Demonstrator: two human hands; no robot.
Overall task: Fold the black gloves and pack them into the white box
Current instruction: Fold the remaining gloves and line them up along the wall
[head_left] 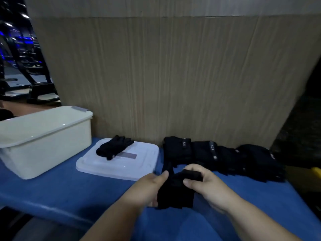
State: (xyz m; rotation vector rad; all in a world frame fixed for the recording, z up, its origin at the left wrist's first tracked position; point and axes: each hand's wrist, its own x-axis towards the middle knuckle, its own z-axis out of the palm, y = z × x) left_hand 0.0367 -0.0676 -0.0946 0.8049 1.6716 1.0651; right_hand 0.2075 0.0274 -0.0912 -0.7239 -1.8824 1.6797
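Black glove [175, 190] was held low over the bench [69, 193], near its front edge, between both hands. It was part-folded, with one end doubled over into a thick band. Left hand [149, 188] gripped the glove's left edge, thumb on top. Right hand [206, 185] pinched the doubled end between thumb and fingers. Neither hand was free.

Risks (judgement):
- The fold seemed held by the right-hand pinch alone; release before the glove lay flat would likely let it spring open.
- Black fabric in dim light: a glove finger poking out of the fold could go unnoticed.
- Row of black gloves [225, 159] lay just behind the hands; a careless wrist could scatter it.
- White box [45, 141] stood well apart at far left, past the lid [139, 169]. A one-handed carry that far could loosen the fold.
- Loose glove [113, 147] lay unfolded on the lid and could be overlooked.

Writing: white lettering ran along bands on the gloves in the row. It looked like "5.11", but was too blurred to be certain. The grey strip on the lid showed no legible text, and none was seen on the box
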